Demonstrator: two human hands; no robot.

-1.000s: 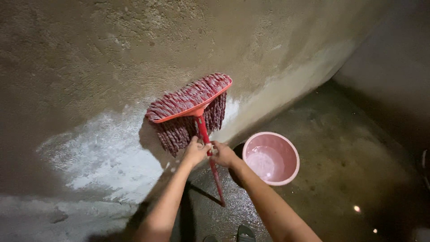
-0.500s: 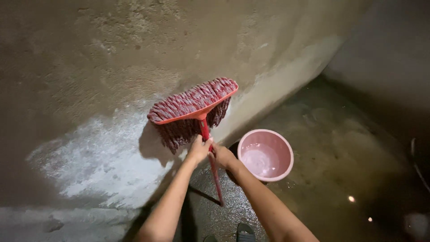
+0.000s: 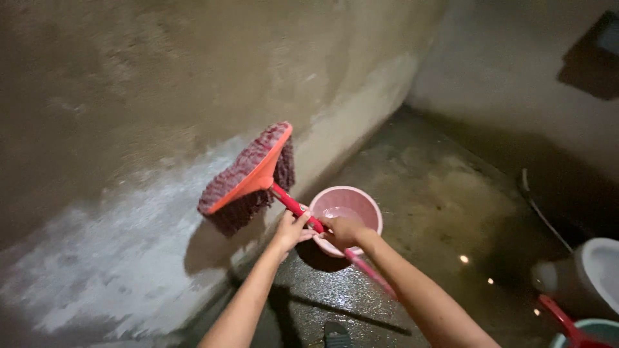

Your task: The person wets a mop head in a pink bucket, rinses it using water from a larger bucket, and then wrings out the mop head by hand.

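A red mop with dark reddish strands is held up off the floor, its head close to the rough concrete wall. My left hand grips the red handle just below the head. My right hand grips the same handle a little lower, right beside the left. The handle runs down to the right past my right forearm. A pink plastic basin with a little water stands on the wet floor just behind my hands.
The lower wall has a pale, whitish wet patch. The concrete floor is wet and shiny. A white toilet bowl stands at the right edge, with a red-handled thing in a bluish bucket below it.
The mop head has come off the wall and tilted, swinging left and down. My view has turned right, bringing the basin closer to my hands and the toilet into sight.
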